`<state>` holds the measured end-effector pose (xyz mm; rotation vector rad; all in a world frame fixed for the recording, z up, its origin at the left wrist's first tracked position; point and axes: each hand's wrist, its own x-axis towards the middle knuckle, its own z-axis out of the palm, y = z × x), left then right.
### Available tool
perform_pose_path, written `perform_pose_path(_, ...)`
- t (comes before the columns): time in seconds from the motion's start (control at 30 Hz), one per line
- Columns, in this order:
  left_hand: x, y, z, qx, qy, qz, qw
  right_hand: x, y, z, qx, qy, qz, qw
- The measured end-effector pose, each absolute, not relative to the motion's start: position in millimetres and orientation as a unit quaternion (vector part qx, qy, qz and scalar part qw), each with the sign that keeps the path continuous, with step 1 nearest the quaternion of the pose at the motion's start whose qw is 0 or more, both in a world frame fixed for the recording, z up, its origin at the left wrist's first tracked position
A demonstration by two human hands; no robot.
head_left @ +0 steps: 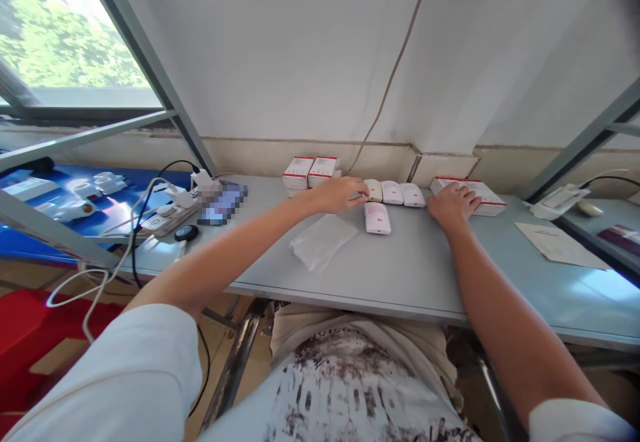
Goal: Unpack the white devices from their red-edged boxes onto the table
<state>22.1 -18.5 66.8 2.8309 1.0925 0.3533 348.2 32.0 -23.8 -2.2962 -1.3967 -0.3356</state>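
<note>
My left hand reaches over the table, thumb and fingertips closed at the left edge of a white motion sensor. Two similar motion sensors, a middle one and a right one, lie beside it in a row. Nearer to me lies another motion sensor with a small red mark. My right hand rests with spread fingers on the left part of a flat white-and-red box. Its thumb is hidden. A clear plastic bag lies flat in front of my left hand.
Small white-and-red boxes are stacked behind my left forearm. Leftward are a phone, a power strip with plugs and a round black object. Paper lies at right. Metal frame posts flank the grey table.
</note>
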Motion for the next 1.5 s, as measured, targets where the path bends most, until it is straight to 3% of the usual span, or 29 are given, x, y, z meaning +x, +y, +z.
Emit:
perform_pose_path(0.77, 55.6, -4.5, 94.5, 0.940, 0.308, 0.126, 0.081, 360.6, 43.9, -23.9, -0.849, -0.485, -0.088, 0.188)
perform_pose_path(1.07, 2.2, -11.3, 55.6, 0.914, 0.377, 0.132, 0.068, 361.1, 40.0, -27.7, -0.838, -0.496, -0.113, 0.197)
perform_pose_path(1.3, -63.7, -40.5, 24.1, 0.879, 0.412, 0.232, 0.055, 357.0, 36.9, -22.8, -0.837, -0.496, -0.109, 0.204)
perform_pose_path(1.5, -72.7, -43.7, 15.3, 0.881, 0.435, 0.175, 0.066, 353.5, 27.0, -17.5, -0.827, -0.512, -0.112, 0.205)
